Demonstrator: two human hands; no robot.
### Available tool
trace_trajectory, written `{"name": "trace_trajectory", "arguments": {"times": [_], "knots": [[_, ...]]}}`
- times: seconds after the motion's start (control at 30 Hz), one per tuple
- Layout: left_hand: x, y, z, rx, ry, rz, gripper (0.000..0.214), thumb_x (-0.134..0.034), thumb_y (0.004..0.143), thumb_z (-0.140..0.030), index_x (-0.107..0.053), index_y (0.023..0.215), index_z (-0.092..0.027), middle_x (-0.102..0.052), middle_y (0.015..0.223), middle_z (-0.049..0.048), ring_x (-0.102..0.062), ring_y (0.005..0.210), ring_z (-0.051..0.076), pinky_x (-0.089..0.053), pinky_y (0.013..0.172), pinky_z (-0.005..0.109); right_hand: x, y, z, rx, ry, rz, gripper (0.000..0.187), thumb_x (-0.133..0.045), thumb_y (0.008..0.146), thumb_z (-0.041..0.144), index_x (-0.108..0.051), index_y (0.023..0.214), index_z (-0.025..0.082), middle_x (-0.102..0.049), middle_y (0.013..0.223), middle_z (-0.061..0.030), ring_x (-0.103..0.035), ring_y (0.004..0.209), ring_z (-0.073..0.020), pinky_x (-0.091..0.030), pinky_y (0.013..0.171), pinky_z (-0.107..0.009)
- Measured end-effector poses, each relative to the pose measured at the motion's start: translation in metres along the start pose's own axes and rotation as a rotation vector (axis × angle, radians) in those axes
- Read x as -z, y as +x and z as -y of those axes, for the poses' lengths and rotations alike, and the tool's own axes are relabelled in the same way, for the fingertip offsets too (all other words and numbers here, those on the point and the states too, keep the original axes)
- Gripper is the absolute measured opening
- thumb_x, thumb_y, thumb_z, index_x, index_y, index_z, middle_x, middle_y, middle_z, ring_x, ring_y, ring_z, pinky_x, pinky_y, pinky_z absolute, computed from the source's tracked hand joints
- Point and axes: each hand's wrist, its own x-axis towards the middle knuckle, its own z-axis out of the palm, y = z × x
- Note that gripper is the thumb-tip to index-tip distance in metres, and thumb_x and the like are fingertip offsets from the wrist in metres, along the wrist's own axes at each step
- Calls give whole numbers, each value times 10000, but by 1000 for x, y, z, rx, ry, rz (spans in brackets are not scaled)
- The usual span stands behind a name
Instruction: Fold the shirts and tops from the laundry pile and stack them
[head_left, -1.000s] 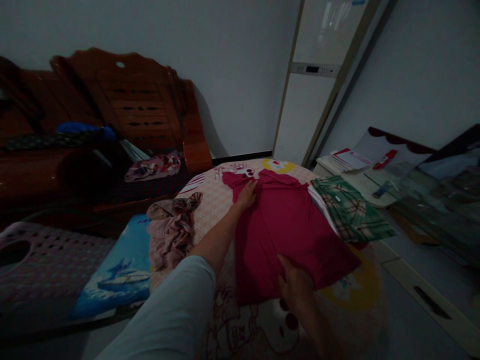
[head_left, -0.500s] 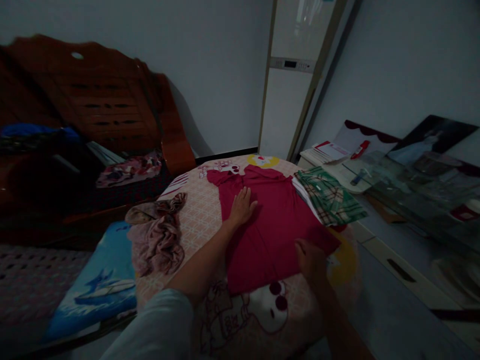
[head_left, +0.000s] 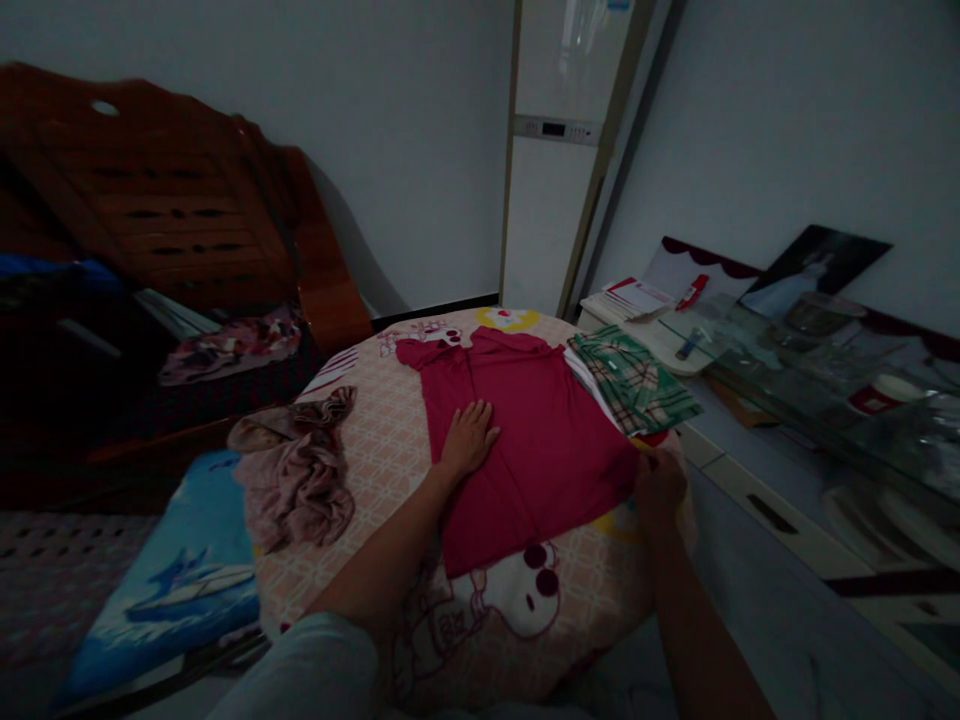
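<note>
A red shirt [head_left: 540, 430] lies spread flat on a round surface covered by a pink cartoon-print cloth [head_left: 390, 450]. My left hand [head_left: 466, 438] rests flat on the shirt's left edge, fingers stretched out. My right hand [head_left: 658, 487] is at the shirt's lower right corner, fingers curled over the hem there. A green plaid garment [head_left: 634, 380] lies folded just right of the shirt. A crumpled pinkish-brown cloth [head_left: 296, 470] sits at the left of the surface.
A carved wooden bench [head_left: 172, 210] with clothes on it stands at the left. A blue printed cushion [head_left: 172, 580] lies low left. A tall white appliance [head_left: 555, 150] stands behind. A glass-topped unit [head_left: 787, 350] with papers and jars runs along the right.
My left hand slid down the shirt's left side toward me. My right hand moved right along the hem to the lower right corner. The view shifted right.
</note>
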Motion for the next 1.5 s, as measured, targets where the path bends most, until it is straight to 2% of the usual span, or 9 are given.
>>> {"name": "trace_trajectory", "arguments": {"times": [0.17, 0.33, 0.43, 0.53, 0.7, 0.83, 0.93, 1.23, 1.5], "knots": [[6, -13, -26, -142, -123, 11, 523, -435, 962, -364, -438, 1446, -166, -377, 1545, 150, -329, 1439, 276, -282, 1174, 471, 3, 9, -7, -80, 49, -43, 341, -416, 790, 358, -670, 829, 135, -687, 832, -161, -564, 751, -245, -410, 712, -343], [-5, -41, -88, -469, -371, 180, 310, -506, 926, -254, -636, 1198, -184, -663, 1213, 115, -588, 1167, 215, -454, 1019, 327, 2, 16, -15, -80, 25, 24, 329, -449, 773, 386, -675, 775, 146, -696, 804, -158, -561, 711, -237, -394, 675, -336], [-15, -52, -125, -574, -327, 243, 192, -532, 903, -217, -663, 1034, -167, -677, 1067, 98, -619, 1056, 217, -490, 923, 317, 2, 17, -13, -97, 72, 27, 326, -490, 756, 411, -681, 770, 148, -699, 793, -148, -573, 711, -239, -414, 684, -342], [-21, -55, -144, -584, -200, 263, 139, -532, 894, -213, -646, 944, -152, -659, 1010, 106, -620, 1004, 238, -501, 852, 325, 6, 12, -10, -99, 145, -10, 300, -503, 723, 359, -693, 808, 144, -704, 815, -141, -594, 738, -248, -450, 724, -362], [-21, -61, -140, -582, -206, 226, 110, -545, 881, -228, -615, 941, -167, -646, 1005, 87, -611, 979, 218, -486, 850, 306, 11, -6, -12, 83, 209, -100, 264, -471, 676, 221, -696, 806, 175, -690, 953, -125, -606, 931, -265, -472, 883, -418], [-21, -67, -134, -599, -224, 212, 123, -545, 875, -210, -594, 971, -151, -629, 1023, 98, -589, 1001, 215, -477, 861, 297, 6, -20, -21, 285, 187, 33, 236, -498, 657, 169, -711, 756, 196, -610, 1228, -123, -530, 1146, -289, -421, 1007, -468], [-23, -69, -136, -603, -190, 213, 114, -493, 901, -180, -591, 949, -145, -622, 989, 98, -586, 955, 205, -477, 831, 294, 2, -24, -26, 349, 167, 100, 254, -511, 649, 145, -728, 772, 194, -580, 1284, -127, -497, 1198, -305, -397, 1038, -498], [-31, -66, -139, -524, -256, 105, 141, -479, 878, -121, -611, 835, -143, -627, 885, 82, -580, 859, 187, -455, 779, 279, 8, -20, -28, 354, 178, 91, 204, -528, 722, 185, -730, 752, 197, -580, 1304, -125, -518, 1195, -289, -425, 1028, -485], [-35, -69, -138, -707, -313, 132, 172, -479, 895, -151, -601, 774, -154, -625, 855, 71, -563, 852, 174, -439, 806, 277, 13, -21, -33, 325, 120, 78, 145, -545, 683, 193, -689, 665, 204, -617, 1250, -123, -554, 1106, -289, -449, 977, -469]]}}
